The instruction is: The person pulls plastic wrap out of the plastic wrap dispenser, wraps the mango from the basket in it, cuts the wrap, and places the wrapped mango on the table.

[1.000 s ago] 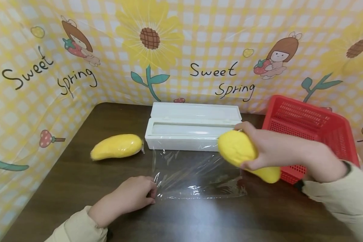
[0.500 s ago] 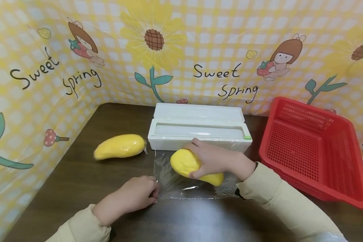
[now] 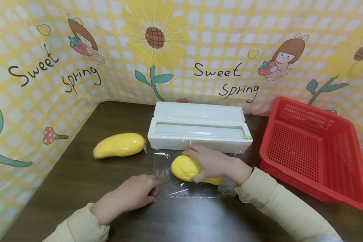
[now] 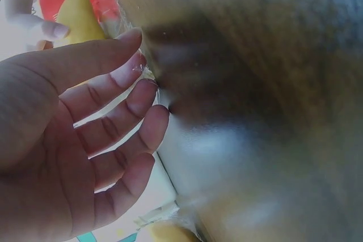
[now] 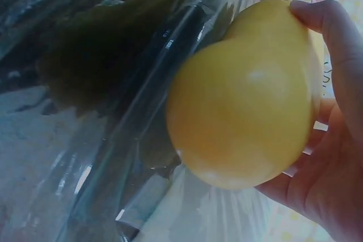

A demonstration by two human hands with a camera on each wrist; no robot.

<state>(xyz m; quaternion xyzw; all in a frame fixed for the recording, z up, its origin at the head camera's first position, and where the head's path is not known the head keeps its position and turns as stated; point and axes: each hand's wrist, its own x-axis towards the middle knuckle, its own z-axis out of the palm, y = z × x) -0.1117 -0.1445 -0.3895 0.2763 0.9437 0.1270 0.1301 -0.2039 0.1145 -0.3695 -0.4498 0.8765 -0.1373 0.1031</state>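
My right hand (image 3: 210, 163) grips a yellow mango (image 3: 185, 168), with the thumb and fingers around its sides, over a sheet of cling film (image 3: 166, 183). The right wrist view shows the mango (image 5: 244, 106) against the shiny, creased film (image 5: 108, 157). At the sheet's near-left corner, my left hand (image 3: 134, 193) rests its fingertips on the film edge. In the left wrist view, the left hand's fingers (image 4: 108, 128) are loosely bent and spread. The film runs from a white dispenser box (image 3: 199, 143), whose lid is raised.
A second mango (image 3: 119, 145), wrapped in film, lies on the dark wooden table (image 3: 87, 188) left of the box. A red plastic basket (image 3: 293, 158) stands at the right. Behind the table hangs a patterned yellow cloth (image 3: 181, 50).
The right hand has carried the mango leftward from beside the basket and down onto the film. The left hand has stayed at the film's corner.
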